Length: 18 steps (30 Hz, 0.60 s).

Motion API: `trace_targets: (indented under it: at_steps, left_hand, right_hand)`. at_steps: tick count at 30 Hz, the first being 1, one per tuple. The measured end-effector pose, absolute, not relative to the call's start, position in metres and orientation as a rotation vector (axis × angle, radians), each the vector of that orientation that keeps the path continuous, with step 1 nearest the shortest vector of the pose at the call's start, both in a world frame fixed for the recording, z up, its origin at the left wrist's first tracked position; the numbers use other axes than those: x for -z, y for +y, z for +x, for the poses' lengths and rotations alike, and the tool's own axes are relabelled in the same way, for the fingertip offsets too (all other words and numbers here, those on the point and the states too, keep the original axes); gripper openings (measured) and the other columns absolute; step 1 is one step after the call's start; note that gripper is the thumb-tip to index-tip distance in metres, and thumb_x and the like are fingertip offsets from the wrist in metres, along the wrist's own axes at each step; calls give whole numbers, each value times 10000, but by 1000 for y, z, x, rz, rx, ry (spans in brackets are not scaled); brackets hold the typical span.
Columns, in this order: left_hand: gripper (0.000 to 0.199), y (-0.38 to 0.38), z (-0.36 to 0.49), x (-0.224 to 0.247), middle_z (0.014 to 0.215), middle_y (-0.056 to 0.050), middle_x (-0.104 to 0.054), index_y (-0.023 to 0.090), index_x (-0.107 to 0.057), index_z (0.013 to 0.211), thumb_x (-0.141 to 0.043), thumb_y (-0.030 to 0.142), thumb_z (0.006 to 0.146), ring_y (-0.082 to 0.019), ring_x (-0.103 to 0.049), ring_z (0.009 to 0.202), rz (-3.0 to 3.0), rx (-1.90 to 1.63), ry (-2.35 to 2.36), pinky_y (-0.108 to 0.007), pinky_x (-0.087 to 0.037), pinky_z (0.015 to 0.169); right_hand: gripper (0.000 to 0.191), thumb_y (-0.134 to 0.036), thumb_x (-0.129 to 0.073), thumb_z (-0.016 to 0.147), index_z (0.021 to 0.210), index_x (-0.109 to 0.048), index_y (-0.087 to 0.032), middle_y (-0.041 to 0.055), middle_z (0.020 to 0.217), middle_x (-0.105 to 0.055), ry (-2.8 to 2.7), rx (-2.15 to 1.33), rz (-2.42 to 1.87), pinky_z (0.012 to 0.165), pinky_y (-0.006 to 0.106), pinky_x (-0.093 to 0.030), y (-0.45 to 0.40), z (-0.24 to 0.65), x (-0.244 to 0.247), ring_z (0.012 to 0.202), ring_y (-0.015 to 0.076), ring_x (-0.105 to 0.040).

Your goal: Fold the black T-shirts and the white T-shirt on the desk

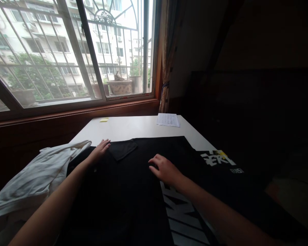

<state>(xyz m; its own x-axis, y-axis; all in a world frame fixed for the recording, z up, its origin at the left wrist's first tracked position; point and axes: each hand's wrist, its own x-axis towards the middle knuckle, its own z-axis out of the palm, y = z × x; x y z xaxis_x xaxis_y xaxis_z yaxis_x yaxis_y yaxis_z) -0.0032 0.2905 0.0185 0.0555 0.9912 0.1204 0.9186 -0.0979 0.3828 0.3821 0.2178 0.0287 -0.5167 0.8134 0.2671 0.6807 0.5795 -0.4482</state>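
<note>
A black T-shirt (128, 184) lies spread over the white table, with large grey lettering running down its right part. My left hand (100, 150) is at the shirt's far left edge, open, its fingers stretched out beside a folded-over dark flap (123, 150), which looks like a sleeve. Over the middle right of the shirt is my right hand (166, 169). Its fingers are bent, thumb and forefinger apart, with nothing seen between them. Whether the right fingertips touch the cloth, I cannot tell.
A white garment (41, 177) hangs over the table's left side. More black cloth with white lettering (217, 158) lies at the right. Papers (168, 120) and a yellow note (104, 120) rest on the white table's (133, 126) far end, below the barred window (113, 51).
</note>
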Motion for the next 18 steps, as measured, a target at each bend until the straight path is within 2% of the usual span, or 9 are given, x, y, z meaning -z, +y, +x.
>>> trace_targets:
  at_steps: [2, 4, 6, 8, 12, 14, 18]
  left_hand:
    - [617, 261, -3, -31, 1531, -93, -469, 195, -461, 1464, -255, 555, 1007, -269, -419, 1416, 2173, -630, 1846, -410, -366, 1149]
    - [575, 224, -4, -38, 1422, -96, -566, 213, -536, 1401, -385, 576, 982, -281, -546, 1289, 2172, -786, 1621, -402, -449, 1080]
    - [509, 185, -7, -40, 1365, -86, -587, 241, -561, 1373, -484, 540, 968, -261, -606, 1192, 2161, -805, 1515, -371, -509, 1002]
    - [468, 149, -14, -36, 1309, -78, -602, 260, -559, 1373, -525, 494, 968, -236, -635, 1119, 2151, -774, 1479, -345, -540, 940]
    - [456, 90, -34, -22, 1120, -48, -657, 278, -528, 1403, -537, 444, 979, -192, -663, 960, 2119, -683, 1533, -313, -567, 841]
    - [484, 65, -44, -14, 1086, -35, -661, 295, -504, 1426, -565, 439, 968, -185, -662, 940, 2130, -642, 1559, -307, -563, 845]
    - [574, 27, -55, -5, 1103, -25, -660, 327, -457, 1464, -632, 444, 930, -193, -647, 1000, 2135, -642, 1614, -302, -544, 898]
  right_hand:
    - [211, -335, -558, 940, 1094, -683, -262, 60, 1063, -681, -2456, -465, -1110, 898, 382, -505, 184, 353, -31, 1002, 261, -638]
    - [226, -375, -563, 943, 1102, -670, -256, 65, 1039, -693, -2516, -549, -1077, 855, 376, -510, 158, 332, -32, 963, 265, -651]
    - [294, -421, -601, 922, 1158, -642, -249, 73, 1070, -692, -2547, -643, -1071, 837, 369, -505, 140, 319, -31, 966, 270, -653]
    - [397, -454, -654, 886, 1220, -609, -244, 71, 1086, -686, -2531, -764, -1074, 822, 346, -495, 129, 311, -29, 969, 259, -651]
    - [526, -431, -726, 826, 1288, -559, -242, 18, 960, -677, -2437, -1065, -1076, 711, 270, -461, 114, 306, -25, 851, 190, -646]
    - [530, -358, -742, 800, 1282, -554, -245, 2, 943, -662, -2417, -1132, -1075, 673, 248, -438, 109, 305, -24, 830, 169, -632]
    - [417, -188, -689, 769, 1168, -580, -242, -21, 924, -639, -2385, -1222, -1020, 624, 221, -417, 103, 304, -21, 774, 133, -603]
